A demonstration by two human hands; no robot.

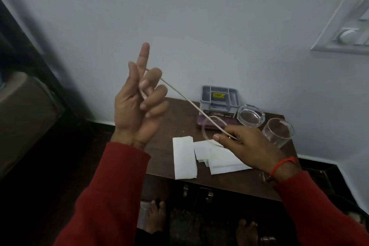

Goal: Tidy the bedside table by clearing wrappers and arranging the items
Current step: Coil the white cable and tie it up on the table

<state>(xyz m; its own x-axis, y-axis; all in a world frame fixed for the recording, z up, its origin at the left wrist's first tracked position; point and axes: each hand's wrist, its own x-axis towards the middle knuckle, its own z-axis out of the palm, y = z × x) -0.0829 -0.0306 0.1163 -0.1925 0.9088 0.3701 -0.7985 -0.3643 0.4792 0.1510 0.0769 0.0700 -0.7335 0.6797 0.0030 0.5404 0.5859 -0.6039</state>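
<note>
A thin pale cord [186, 100] stretches taut between my two hands above the brown bedside table [257, 177]. My left hand [139, 104] is raised palm toward me, the cord wound around its curled fingers, index finger pointing up. My right hand [245, 146] pinches the cord's other end low over the table, a loop of cord hanging by it. Folded white tissues [184, 158] lie on the table under my right hand. A grey plastic organiser box [219, 98], a glass ashtray [251, 115] and a tumbler [278, 132] stand at the back.
A purple case [201, 124] lies under the organiser box. A white switch panel [347, 22] is on the wall at upper right. A dark bed frame [30, 50] runs along the left. My bare feet [156, 217] are on the floor before the table drawers.
</note>
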